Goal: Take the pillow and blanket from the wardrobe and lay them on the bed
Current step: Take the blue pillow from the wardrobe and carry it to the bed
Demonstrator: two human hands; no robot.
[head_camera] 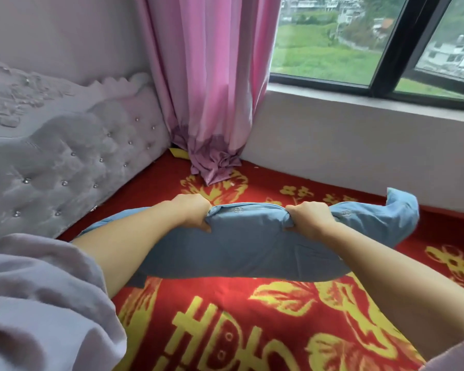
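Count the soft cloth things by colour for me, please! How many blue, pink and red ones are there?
Blue: 1, the pillow, gripped by the left hand and right hand.
Pink: 1, the curtain.
Red: 1, the bed cover with yellow patterns.
Total: 3

A grey tufted headboard (65, 156) stands left. A pink curtain (212, 76) hangs in the corner, its hem bunched on a red-and-yellow cover (225, 330). A black-framed window (386, 44) admits daylight above a pale wall (346, 145).
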